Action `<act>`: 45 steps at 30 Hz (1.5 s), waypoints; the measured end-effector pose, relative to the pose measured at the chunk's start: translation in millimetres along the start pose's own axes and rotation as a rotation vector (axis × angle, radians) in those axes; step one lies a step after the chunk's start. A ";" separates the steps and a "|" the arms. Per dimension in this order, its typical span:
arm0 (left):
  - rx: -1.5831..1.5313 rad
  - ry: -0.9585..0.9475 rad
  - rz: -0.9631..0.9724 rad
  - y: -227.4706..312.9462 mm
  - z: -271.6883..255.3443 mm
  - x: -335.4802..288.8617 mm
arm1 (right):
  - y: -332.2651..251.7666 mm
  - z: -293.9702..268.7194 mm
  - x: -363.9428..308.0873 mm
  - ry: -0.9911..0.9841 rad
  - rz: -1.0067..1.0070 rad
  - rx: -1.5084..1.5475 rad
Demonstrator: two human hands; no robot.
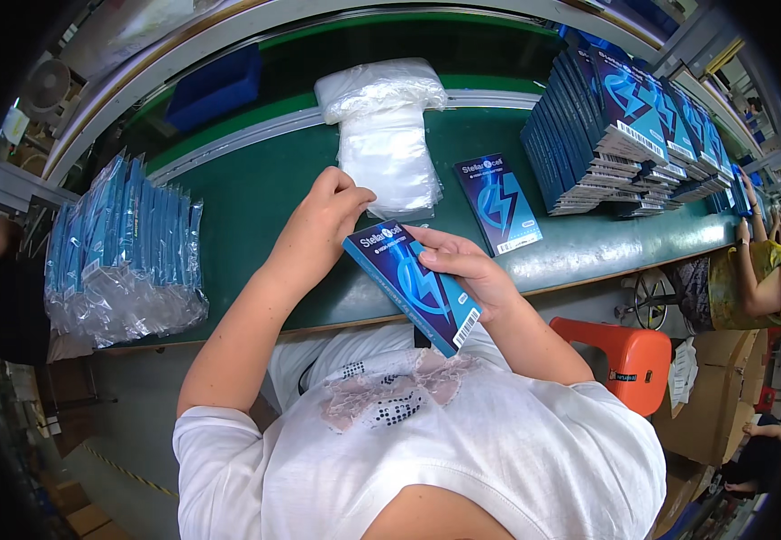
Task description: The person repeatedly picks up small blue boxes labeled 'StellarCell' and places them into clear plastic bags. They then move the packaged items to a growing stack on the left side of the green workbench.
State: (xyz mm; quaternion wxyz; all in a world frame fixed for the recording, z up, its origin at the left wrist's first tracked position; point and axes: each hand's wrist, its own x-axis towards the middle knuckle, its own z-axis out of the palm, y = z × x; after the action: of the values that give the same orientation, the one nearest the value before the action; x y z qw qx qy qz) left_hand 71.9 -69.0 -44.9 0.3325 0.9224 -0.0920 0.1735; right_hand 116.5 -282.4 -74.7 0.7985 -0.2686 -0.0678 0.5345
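Note:
My right hand (469,270) grips a thin blue box (417,290) with a lightning-bolt print, its thumb on the front face. The box is tilted and held just off the near table edge. My left hand (329,216) has its fingers curled into a pinch at the lower left edge of a stack of clear plastic bags (386,166). Whether a bag lies between those fingertips is too fine to make out. A single matching box (498,205) lies face up on the green table (255,211), to the right of the bags.
Tall stacks of the same blue boxes (579,135) stand at the right. Bagged boxes (125,234) stand in rows at the left. Behind the table rail sits a blue bin (215,87). An orange stool (629,360) is beside me, and another person (750,279) works farther right.

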 end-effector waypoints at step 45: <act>-1.416 -0.024 -0.560 56.6 -11.1 -61.4 | -0.7 72.4 8.1 0.288 -1.521 -1.301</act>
State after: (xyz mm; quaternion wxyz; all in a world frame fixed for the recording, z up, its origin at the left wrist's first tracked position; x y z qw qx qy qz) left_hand -3.7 -101.7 -27.4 0.8755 0.4796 0.0526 -0.0280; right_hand 91.8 -249.6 -14.6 0.6266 -0.5991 -0.4023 -0.2944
